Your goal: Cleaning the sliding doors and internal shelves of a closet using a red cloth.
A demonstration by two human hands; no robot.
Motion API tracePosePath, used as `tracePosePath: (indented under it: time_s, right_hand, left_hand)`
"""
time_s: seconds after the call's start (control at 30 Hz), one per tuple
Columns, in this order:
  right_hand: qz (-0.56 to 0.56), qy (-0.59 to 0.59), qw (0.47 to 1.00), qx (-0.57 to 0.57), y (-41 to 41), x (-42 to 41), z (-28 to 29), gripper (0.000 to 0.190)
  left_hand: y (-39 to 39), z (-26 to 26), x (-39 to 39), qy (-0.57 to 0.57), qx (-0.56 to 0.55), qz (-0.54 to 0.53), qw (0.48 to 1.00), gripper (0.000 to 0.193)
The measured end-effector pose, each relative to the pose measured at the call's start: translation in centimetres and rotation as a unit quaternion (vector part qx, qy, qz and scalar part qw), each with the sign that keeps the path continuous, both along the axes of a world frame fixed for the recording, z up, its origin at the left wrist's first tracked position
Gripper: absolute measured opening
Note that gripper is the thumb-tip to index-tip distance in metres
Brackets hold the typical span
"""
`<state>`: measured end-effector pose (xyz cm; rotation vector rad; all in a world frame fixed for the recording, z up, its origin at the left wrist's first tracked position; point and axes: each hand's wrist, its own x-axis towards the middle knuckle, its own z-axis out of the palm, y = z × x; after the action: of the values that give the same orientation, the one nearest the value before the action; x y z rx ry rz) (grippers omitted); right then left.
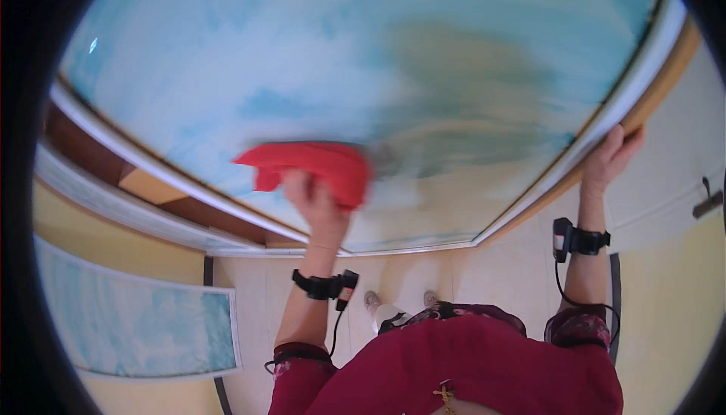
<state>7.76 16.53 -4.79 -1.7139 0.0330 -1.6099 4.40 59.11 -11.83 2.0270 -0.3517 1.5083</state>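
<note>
A folded red cloth [332,168] is gripped in my left hand [312,193] and lies against a large glossy panel [488,86] patterned in blue, white and beige. The hand and cloth are blurred. A pale frame [615,100] with a wood-coloured edge [652,100] borders the panel. At that right edge rests my right hand [610,157], fingers around the border and no loose object seen in it. Its fingertips are partly hidden. Both wrists carry black straps with a small wired device.
Left of the panel is a brown recess [85,137] holding a light wooden piece [150,185]. Another framed blue-white panel [147,324] stands at lower left. A white door with a dark handle [709,205] is at right. Pale floor tiles [255,301] lie below.
</note>
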Motion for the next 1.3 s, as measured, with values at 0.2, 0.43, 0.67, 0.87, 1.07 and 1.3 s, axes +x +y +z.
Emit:
tracePosePath:
  time_s: [0.2,0.43,0.67,0.87,1.07,1.3]
  right_hand:
    - [-0.049,0.067,0.996,0.019,-0.8,-0.5,-0.3,0.054]
    - [0.023,0.091,0.996,0.011,0.3,-1.5,0.2,0.056]
    - [0.064,0.116,0.991,-0.014,-0.1,-1.9,0.9,0.061]
    - [0.076,0.072,0.994,-0.007,-1.1,-0.1,-0.3,0.056]
    - [0.157,0.082,0.981,0.074,-0.1,-0.6,0.4,0.055]
    - [0.047,0.099,0.993,0.032,-0.3,-2.3,0.8,0.056]
  left_hand:
    - [-17.2,-5.7,1.4,0.160,0.599,-0.201,0.758,0.043]
    - [-21.1,-0.2,3.7,0.043,0.583,-0.261,0.768,0.040]
    - [-26.1,19.7,3.9,-0.065,0.370,-0.162,0.912,0.056]
    - [-27.9,19.7,4.5,-0.136,0.391,-0.185,0.891,0.050]
    - [-26.2,20.9,4.7,-0.123,0.545,-0.258,0.788,0.039]
    - [-25.9,37.6,4.9,-0.254,0.429,-0.074,0.863,0.051]
